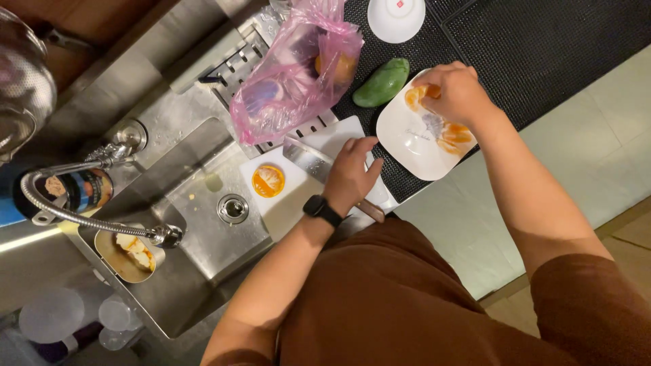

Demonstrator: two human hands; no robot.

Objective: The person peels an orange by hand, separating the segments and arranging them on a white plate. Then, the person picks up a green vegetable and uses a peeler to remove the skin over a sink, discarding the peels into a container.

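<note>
My left hand [352, 173], with a black watch on the wrist, rests on a cleaver [308, 159] that lies on the white cutting board [285, 203]; the knife's wooden handle sticks out below the palm. An orange fruit half [268, 181] sits cut side up on the board, left of the blade. My right hand [454, 91] reaches over a white square plate [410, 139] and touches orange fruit slices [454, 135] on it. A green mango [382, 82] lies just above the plate on the black mat [542, 47].
A pink plastic bag [295, 74] with fruit lies on the drainer. The steel sink [196, 224] holds a drain, a small dish of scraps [129, 254] and a flexible tap [81, 217]. A white bowl [396, 17] stands at the top. Pale floor tiles run at right.
</note>
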